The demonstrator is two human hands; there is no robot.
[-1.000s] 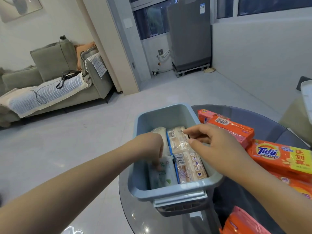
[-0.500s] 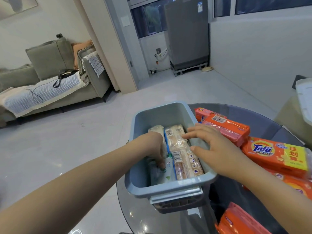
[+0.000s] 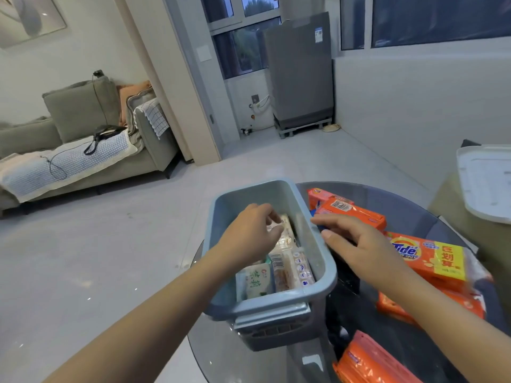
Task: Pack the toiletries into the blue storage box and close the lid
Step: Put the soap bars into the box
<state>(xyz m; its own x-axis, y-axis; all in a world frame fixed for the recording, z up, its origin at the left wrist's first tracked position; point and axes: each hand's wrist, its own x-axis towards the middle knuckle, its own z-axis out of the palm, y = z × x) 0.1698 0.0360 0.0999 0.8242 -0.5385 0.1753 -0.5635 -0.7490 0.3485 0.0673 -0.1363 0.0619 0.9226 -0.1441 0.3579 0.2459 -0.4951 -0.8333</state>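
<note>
Two hands are working: left hand (image 3: 255,233) pinching a clear-wrapped soap pack (image 3: 290,261) inside the blue plastic storage box (image 3: 320,261) overhanging the glass desk (image 3: 409,205); right hand (image 3: 356,244) hovering relaxed, empty; pressing risks tipping it

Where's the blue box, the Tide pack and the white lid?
blue box (image 3: 322,261), head view, right wall.
Tide pack (image 3: 427,257), head view, front label.
white lid (image 3: 488,183), head view, top face.
</note>
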